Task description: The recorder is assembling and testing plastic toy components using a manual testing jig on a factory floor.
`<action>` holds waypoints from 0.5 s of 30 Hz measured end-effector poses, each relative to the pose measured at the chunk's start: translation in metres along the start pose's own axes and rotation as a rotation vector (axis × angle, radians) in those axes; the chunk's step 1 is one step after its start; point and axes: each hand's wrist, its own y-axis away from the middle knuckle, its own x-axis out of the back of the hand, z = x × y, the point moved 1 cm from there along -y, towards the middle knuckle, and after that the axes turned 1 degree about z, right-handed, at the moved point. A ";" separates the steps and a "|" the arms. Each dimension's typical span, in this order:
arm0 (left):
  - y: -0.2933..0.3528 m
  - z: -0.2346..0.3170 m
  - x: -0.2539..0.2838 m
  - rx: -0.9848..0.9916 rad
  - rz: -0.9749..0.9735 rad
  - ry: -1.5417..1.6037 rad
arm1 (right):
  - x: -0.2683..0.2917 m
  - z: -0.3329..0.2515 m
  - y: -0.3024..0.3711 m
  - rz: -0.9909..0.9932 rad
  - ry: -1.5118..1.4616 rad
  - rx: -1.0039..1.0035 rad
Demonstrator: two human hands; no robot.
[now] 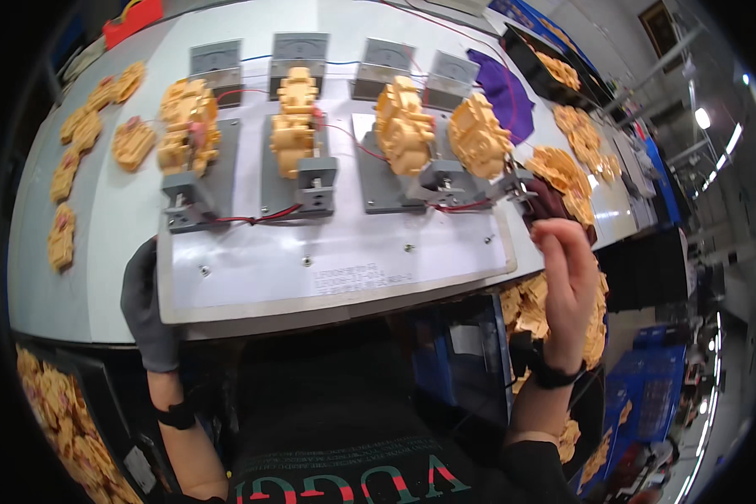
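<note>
My left hand (149, 307), in a grey glove, rests against the left edge of a white board (353, 290); its fingers bend toward the board and are partly hidden. My bare right hand (569, 269) is by the board's right end, thumb and fingertips pinched together; what they hold, if anything, cannot be made out. Dark maroon material (548, 202) lies just beyond those fingertips. Four grey fixtures stand on the board, bearing yellow-orange plastic housings (189, 126), (294, 126), (405, 126), (479, 134). A metal clamp (517, 181) at the rightmost fixture is closest to my right hand.
Panel meters (300, 55) with red and blue wires stand behind the fixtures. Loose housings (61, 238) lie along the table's left side; more (575, 134) lie at the right. A purple cloth (504, 92) sits beyond. Full bins of housings (63, 412) flank me below the table.
</note>
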 end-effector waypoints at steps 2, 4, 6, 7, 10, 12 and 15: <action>-0.001 -0.004 0.003 0.043 -0.027 0.016 | 0.003 0.028 -0.001 0.004 0.010 -0.081; -0.001 -0.008 0.000 0.057 -0.030 0.025 | 0.003 0.044 0.004 -0.068 0.039 -0.133; 0.001 -0.005 0.000 0.079 -0.010 -0.020 | -0.003 0.050 0.003 -0.090 0.035 -0.156; 0.003 -0.006 0.000 0.079 -0.020 -0.023 | -0.007 0.051 0.003 -0.122 0.100 -0.101; 0.005 -0.014 0.003 0.112 0.003 -0.024 | -0.012 0.052 0.001 -0.146 0.162 -0.058; 0.003 -0.023 0.001 0.096 -0.014 0.012 | -0.008 0.052 0.004 -0.133 0.148 -0.083; 0.006 -0.069 0.019 0.091 -0.020 0.132 | -0.005 0.055 0.005 -0.140 0.206 -0.028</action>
